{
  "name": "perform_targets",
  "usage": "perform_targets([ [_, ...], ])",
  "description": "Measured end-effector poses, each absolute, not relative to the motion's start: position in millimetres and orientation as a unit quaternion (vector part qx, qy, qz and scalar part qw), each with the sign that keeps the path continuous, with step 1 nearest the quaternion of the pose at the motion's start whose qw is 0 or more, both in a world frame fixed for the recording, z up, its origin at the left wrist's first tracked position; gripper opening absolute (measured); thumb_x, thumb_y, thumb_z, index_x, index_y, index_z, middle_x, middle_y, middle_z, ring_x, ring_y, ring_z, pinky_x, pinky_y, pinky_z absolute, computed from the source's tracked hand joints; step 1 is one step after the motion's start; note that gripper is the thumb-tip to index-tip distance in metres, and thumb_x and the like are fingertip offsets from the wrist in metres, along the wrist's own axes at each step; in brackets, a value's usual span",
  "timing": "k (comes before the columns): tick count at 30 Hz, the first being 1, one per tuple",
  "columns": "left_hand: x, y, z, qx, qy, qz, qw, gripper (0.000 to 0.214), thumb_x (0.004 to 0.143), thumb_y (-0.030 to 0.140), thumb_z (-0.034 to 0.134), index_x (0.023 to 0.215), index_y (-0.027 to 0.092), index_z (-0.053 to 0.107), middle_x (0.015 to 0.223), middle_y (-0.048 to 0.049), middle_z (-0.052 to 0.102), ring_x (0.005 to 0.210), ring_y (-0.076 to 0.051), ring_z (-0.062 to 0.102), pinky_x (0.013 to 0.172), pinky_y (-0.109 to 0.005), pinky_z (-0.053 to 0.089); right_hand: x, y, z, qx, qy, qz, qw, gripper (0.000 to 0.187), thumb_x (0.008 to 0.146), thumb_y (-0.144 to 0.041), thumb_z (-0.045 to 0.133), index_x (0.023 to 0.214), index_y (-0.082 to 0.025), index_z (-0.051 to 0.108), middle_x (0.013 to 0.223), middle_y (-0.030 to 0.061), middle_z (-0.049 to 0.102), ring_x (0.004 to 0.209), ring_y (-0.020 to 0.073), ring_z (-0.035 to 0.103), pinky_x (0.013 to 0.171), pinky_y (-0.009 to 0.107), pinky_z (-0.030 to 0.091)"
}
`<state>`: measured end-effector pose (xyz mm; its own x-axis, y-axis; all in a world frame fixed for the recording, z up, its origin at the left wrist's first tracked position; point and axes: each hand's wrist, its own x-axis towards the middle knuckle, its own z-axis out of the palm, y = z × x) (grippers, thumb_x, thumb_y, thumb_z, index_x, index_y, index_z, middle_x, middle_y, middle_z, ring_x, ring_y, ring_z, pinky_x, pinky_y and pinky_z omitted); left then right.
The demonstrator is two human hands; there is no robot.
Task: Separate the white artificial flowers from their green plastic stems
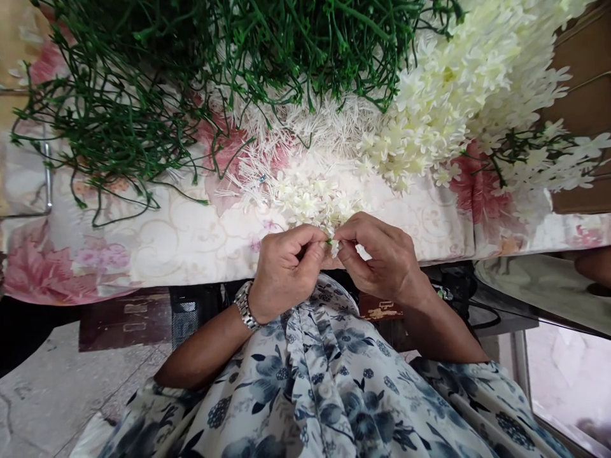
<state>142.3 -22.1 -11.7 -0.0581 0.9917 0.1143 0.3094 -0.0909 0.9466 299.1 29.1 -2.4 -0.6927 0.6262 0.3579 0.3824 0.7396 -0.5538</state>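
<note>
At the table's front edge, my left hand (286, 270), with a metal watch on its wrist, pinches a green plastic stem (329, 242), of which only the tip shows. Facing it, my right hand (382, 257) has thumb and forefinger closed on a small white artificial flower (335, 249), right at the stem tip. The fingers hide most of both pieces. Just beyond the hands lies a small heap of loose white flowers (310, 197). Behind that spread thin white stamen-like strands (329, 121).
A big tangle of green stems (305, 44) covers the back, with more stems (124, 127) at left. A large mound of cream-white flowers (443, 95) stands back right, beside a flowered sprig (548, 159) and brown cardboard (582, 114). A floral cloth (191, 251) covers the table.
</note>
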Motion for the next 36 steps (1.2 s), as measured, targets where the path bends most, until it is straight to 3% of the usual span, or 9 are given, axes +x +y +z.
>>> perform_targets([
  [14,142,-22,-11,0.622,0.563,0.445,0.312,0.014,0.074,0.005,0.049,0.062,0.013,0.052,0.050,0.0067,0.039,0.046,-0.003,0.034,0.047,-0.017,0.030,299,29,2,-0.274,-0.915,0.189,0.229,0.010,0.081,-0.009,0.045,0.087,-0.014,0.052,0.075,0.0045,0.058,0.071,0.0126,0.052,0.061,0.023,0.044],
  [26,148,-21,-10,0.599,0.587,0.437,0.325,0.018,0.074,0.006,0.046,0.059,0.016,0.048,0.049,0.0059,0.037,0.045,-0.006,0.034,0.046,-0.020,0.028,299,28,-2,-0.281,-0.925,0.129,0.220,0.010,0.082,-0.010,0.043,0.085,-0.017,0.050,0.072,0.0036,0.055,0.070,0.0147,0.053,0.060,0.026,0.045],
  [29,149,-20,-9,0.557,0.585,0.455,0.375,0.016,0.075,0.008,0.048,0.061,0.016,0.051,0.050,0.0056,0.040,0.046,-0.006,0.035,0.044,-0.019,0.029,299,32,1,-0.287,-0.925,0.122,0.217,0.011,0.082,-0.011,0.044,0.087,-0.017,0.051,0.073,0.0036,0.057,0.071,0.0149,0.054,0.061,0.027,0.046],
  [32,146,-20,-10,0.452,0.547,0.504,0.493,0.008,0.077,0.014,0.053,0.070,0.016,0.057,0.051,0.0053,0.047,0.042,-0.004,0.037,0.041,-0.017,0.029,303,36,10,-0.280,-0.925,0.121,0.227,0.018,0.083,-0.014,0.049,0.100,-0.017,0.054,0.086,0.0066,0.061,0.082,0.0174,0.057,0.070,0.031,0.050],
  [36,135,-21,-8,0.258,0.474,0.595,0.595,0.009,0.076,0.024,0.061,0.078,0.017,0.056,0.057,0.0031,0.058,0.038,-0.004,0.041,0.038,-0.018,0.034,309,31,22,-0.311,-0.884,0.123,0.327,0.042,0.077,-0.015,0.061,0.119,-0.017,0.053,0.103,0.0107,0.062,0.092,0.0210,0.060,0.077,0.035,0.053],
])
